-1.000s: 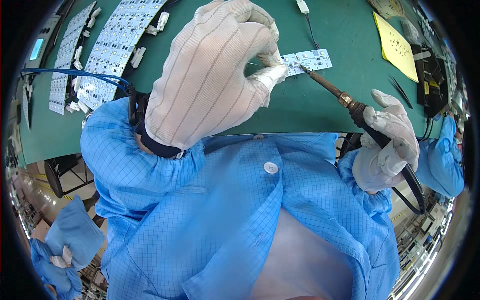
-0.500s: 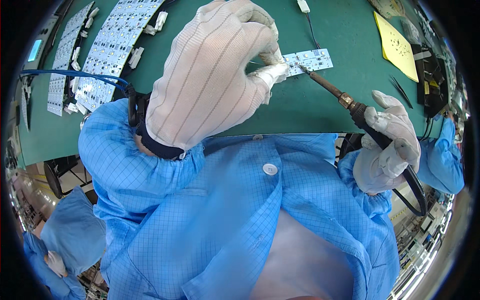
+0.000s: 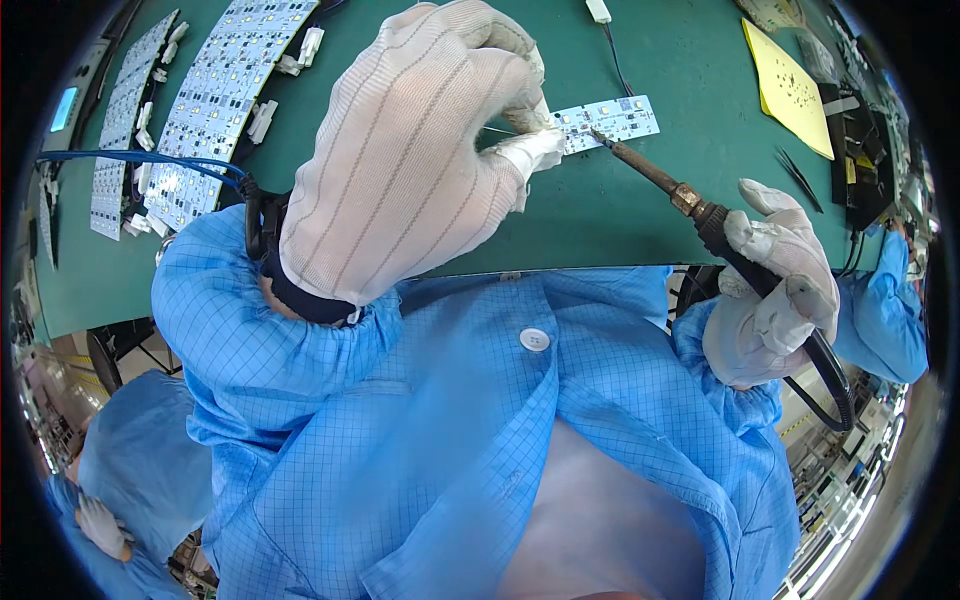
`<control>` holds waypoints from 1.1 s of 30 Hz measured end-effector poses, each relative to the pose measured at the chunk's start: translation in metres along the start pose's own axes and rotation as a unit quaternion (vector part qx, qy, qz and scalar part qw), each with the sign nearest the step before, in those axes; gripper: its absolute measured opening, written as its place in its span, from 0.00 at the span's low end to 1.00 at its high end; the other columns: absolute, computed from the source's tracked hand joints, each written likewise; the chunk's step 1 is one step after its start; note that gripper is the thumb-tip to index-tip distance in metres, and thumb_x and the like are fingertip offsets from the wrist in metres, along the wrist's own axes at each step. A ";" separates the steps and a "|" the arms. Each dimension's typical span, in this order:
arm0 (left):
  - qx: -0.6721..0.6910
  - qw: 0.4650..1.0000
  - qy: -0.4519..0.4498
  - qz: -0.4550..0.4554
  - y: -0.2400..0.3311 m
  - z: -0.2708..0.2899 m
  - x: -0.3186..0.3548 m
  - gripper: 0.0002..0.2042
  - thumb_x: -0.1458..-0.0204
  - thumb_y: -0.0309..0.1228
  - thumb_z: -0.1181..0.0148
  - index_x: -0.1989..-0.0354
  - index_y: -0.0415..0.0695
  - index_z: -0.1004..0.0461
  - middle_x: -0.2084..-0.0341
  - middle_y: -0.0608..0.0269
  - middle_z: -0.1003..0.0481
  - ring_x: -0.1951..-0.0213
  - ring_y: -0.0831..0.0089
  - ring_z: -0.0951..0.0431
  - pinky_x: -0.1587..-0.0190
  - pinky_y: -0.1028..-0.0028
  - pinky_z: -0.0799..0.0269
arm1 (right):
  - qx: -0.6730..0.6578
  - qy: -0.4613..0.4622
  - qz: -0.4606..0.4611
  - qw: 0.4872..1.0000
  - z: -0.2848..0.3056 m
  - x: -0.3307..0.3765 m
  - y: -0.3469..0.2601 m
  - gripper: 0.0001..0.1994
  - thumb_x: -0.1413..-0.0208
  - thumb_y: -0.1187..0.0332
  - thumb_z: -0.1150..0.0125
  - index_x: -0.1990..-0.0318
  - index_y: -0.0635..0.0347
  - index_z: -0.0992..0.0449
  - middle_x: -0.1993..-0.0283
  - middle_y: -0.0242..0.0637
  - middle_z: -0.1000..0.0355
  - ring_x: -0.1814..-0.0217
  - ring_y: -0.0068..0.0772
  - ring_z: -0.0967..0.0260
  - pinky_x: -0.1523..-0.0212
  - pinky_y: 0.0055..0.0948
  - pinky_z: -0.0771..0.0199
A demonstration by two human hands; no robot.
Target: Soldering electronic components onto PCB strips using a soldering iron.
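My left hand [image 3: 410, 150], in a white striped glove, is closed in a pinch at the left end of a small white circuit board [image 3: 630, 117]. A thin silvery solder wire [image 3: 498, 130] shows in the gap between thumb and fingers; the fingertips partly hide it and the board's end. My right hand [image 3: 780, 260], also gloved, is wrapped round the dark handle of a soldering iron [image 3: 650, 170]. The iron slants up to the left, its tip at the board's face near the left fingertips. From the board's upper edge a dark cable runs to a white connector [image 3: 598, 10].
Large white circuit panels [image 3: 225, 95] with white connectors lie at the left on the green mat [image 3: 690, 60]. At right are a yellow speckled sheet [image 3: 785, 90], black tweezers [image 3: 800, 180] and a dark holder [image 3: 858, 170]. A blue cord [image 3: 140, 155] reaches my left wrist strap. Other people in blue are nearby.
The view has shifted slightly, so the mat's things sit a little further left. Both hands keep their grips, and the iron tip stays at the board. A person's gloved hand at lower left has moved.
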State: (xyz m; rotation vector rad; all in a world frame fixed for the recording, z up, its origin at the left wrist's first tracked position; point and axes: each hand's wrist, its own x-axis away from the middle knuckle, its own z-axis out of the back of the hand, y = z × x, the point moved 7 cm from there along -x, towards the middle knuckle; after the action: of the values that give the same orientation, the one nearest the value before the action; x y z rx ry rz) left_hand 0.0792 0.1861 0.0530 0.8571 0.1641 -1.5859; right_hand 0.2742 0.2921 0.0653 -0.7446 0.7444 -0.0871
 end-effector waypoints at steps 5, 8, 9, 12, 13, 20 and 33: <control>-0.015 0.998 -0.049 0.031 -0.004 -0.005 -0.001 0.10 0.67 0.27 0.33 0.73 0.44 0.25 0.63 0.64 0.23 0.61 0.63 0.24 0.56 0.66 0.33 | 0.010 0.023 -0.041 0.999 0.003 0.006 0.006 0.32 0.34 0.47 0.56 0.69 0.72 0.20 0.71 0.48 0.21 0.82 0.24 0.34 0.51 0.45 0.27; -0.024 0.998 -0.049 0.012 -0.003 -0.006 -0.001 0.10 0.66 0.27 0.32 0.73 0.44 0.25 0.63 0.64 0.23 0.61 0.63 0.24 0.56 0.66 0.33 | -0.036 0.013 0.002 0.999 0.001 0.007 0.006 0.28 0.33 0.50 0.57 0.64 0.71 0.20 0.67 0.50 0.21 0.68 0.42 0.26 0.48 0.54 0.29; 0.020 0.999 -0.029 0.022 -0.005 -0.005 -0.001 0.10 0.66 0.27 0.31 0.73 0.45 0.25 0.64 0.63 0.25 0.61 0.61 0.25 0.56 0.65 0.33 | -0.041 0.005 0.018 0.999 0.002 0.007 0.004 0.28 0.33 0.51 0.57 0.62 0.71 0.20 0.66 0.50 0.21 0.65 0.47 0.24 0.48 0.57 0.30; 0.057 0.998 -0.013 0.019 -0.007 -0.003 0.001 0.10 0.66 0.27 0.31 0.73 0.45 0.25 0.64 0.63 0.24 0.61 0.62 0.25 0.56 0.66 0.33 | -0.024 -0.018 0.011 0.999 0.004 0.007 0.006 0.27 0.32 0.52 0.58 0.61 0.71 0.20 0.65 0.50 0.21 0.61 0.52 0.23 0.47 0.60 0.31; 0.055 0.998 -0.009 0.016 -0.006 -0.002 0.003 0.10 0.66 0.27 0.31 0.73 0.45 0.25 0.64 0.63 0.24 0.61 0.62 0.25 0.56 0.66 0.33 | -0.029 -0.024 -0.010 0.999 0.005 0.007 0.008 0.27 0.32 0.52 0.58 0.61 0.71 0.20 0.65 0.51 0.21 0.60 0.52 0.23 0.47 0.60 0.31; 0.003 0.999 0.053 0.002 -0.004 -0.001 0.005 0.10 0.66 0.28 0.30 0.74 0.44 0.25 0.64 0.63 0.24 0.62 0.63 0.24 0.56 0.66 0.32 | -0.030 -0.037 -0.023 0.999 0.004 0.005 0.008 0.27 0.33 0.52 0.57 0.61 0.71 0.20 0.65 0.50 0.21 0.63 0.49 0.23 0.48 0.59 0.30; -0.003 0.999 -0.009 0.033 -0.002 -0.008 0.001 0.11 0.66 0.29 0.27 0.74 0.45 0.24 0.66 0.63 0.24 0.63 0.63 0.24 0.58 0.66 0.31 | 0.019 -0.075 -0.070 0.995 0.004 0.004 0.011 0.27 0.33 0.52 0.57 0.62 0.70 0.20 0.66 0.50 0.21 0.67 0.44 0.24 0.49 0.57 0.30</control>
State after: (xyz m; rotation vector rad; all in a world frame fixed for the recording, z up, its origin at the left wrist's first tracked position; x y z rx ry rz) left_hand 0.0811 0.1897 0.0464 0.8351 0.1266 -1.5304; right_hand 0.2776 0.3012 0.0581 -0.7570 0.5457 -0.1703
